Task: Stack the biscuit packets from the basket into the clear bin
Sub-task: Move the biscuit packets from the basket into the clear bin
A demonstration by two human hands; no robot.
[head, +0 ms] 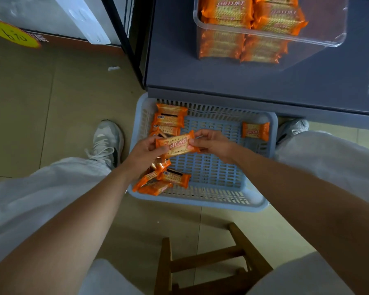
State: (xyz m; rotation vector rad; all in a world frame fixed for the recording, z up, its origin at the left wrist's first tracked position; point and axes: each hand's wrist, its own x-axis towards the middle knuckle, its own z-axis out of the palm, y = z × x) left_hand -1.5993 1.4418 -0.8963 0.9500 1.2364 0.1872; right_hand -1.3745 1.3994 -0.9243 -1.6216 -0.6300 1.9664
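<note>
A pale blue slotted basket sits on the floor between my feet. Over its middle, my left hand and my right hand both grip one orange biscuit packet, each at one end. More orange packets lie in the basket: a pile at the far left, several at the near left, and a single one at the right wall. The clear bin stands on a grey surface above, with stacked orange packets inside on its left side.
The grey cabinet top overhangs the basket's far edge. A wooden stool stands below me near the bottom edge. My shoes flank the basket. A black frame post rises at the left of the cabinet.
</note>
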